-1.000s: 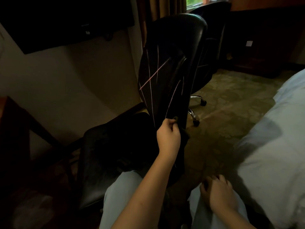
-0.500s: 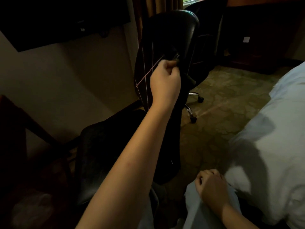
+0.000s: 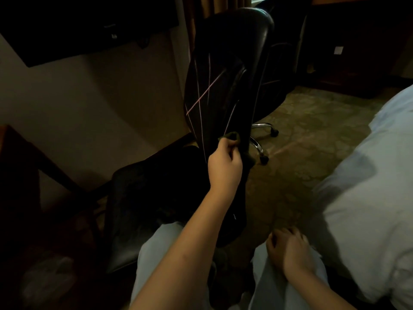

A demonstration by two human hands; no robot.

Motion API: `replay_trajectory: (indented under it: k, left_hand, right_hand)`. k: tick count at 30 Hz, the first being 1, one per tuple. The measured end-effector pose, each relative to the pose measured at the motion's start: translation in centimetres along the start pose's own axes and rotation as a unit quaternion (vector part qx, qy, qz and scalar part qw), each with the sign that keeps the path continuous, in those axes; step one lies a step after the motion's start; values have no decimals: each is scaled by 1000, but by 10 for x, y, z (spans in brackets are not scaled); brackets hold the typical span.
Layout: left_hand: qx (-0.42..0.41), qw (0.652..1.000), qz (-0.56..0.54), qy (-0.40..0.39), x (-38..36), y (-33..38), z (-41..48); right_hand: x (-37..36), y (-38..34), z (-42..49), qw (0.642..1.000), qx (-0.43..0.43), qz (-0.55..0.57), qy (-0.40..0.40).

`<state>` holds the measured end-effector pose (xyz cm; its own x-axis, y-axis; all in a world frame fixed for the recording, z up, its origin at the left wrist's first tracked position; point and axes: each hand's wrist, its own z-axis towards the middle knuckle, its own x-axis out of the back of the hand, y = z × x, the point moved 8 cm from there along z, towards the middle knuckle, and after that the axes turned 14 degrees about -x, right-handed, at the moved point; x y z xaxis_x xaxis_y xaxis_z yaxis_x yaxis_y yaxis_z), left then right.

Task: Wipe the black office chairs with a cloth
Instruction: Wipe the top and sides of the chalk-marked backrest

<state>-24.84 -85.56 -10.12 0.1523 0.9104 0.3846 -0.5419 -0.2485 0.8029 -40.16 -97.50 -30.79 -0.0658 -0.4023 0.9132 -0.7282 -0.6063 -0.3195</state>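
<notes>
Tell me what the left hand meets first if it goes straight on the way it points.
The near black chair's backrest: the left hand holds the cloth right at it, though depth is unclear.

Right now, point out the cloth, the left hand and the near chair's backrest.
cloth [image 3: 233, 137]: head view, bunched top edge.
left hand [image 3: 224, 170]: head view, back of the hand.
chair backrest [image 3: 225, 52]: head view, upper panel.

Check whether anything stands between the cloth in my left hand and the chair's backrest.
Nothing visible does. The left hand holds the dark cloth low on the near black chair's backrest, apparently pressed against it.
</notes>
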Motion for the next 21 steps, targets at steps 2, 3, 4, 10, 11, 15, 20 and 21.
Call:
replay_trajectory:
  k: [2, 3, 4, 10, 11, 15, 20, 21]
  left_hand:
    - [16, 1000, 9, -20, 4, 2, 7]
    - [23, 999, 7, -24, 8, 5, 13]
    - [26, 999, -8, -22, 11, 12, 20]
    - [-138, 990, -20, 36, 33, 99, 69]
    - [-166, 985, -4, 36, 33, 110, 74]
    - [-218, 971, 93, 34, 23, 104, 66]
    - [-189, 975, 113, 25, 11, 52, 31]
    - [-178, 976, 128, 16, 8, 44, 24]
  right_hand:
    - [0, -2, 0, 1000, 6, -14, -8]
    - [-2, -3, 1, 1000, 16, -20, -16]
    - [-5, -4, 1, 999, 28, -23, -27]
    - [-5, -3, -1, 998, 67, -5, 19]
    - [-6, -3, -1, 998, 67, -3, 19]
    - [-8, -1, 3, 998, 62, 1, 11]
    - [-5, -1, 4, 999, 38, -22, 26]
    - [-6, 1, 5, 999, 27, -14, 27]
